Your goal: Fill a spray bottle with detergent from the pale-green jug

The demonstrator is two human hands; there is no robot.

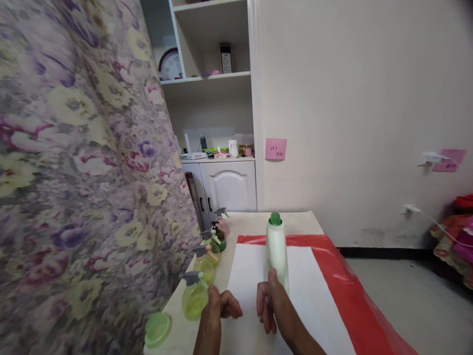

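Observation:
My left hand (222,306) hovers over the near left part of a white sheet (236,276), thumb up and fingers loosely curled, with nothing in it. Just beyond it stands a pump bottle of yellow-green liquid (194,298) with a grey head. My right hand (271,301) faces it, empty too, its thumb raised apart from half-bent fingers. Behind that hand a tall pale green bottle (276,246) stands upright, with a darker green piece (275,219) at its mouth. The hand overlaps the bottle's lower part; whether they touch I cannot tell.
Several more pump bottles (204,266) line the table's left edge, with a green round lid or tub (157,329) nearest me. Red sheeting (343,286) lies under the white sheet and hangs off the right side. A floral curtain (92,197) borders the left; a white cabinet (229,185) stands behind.

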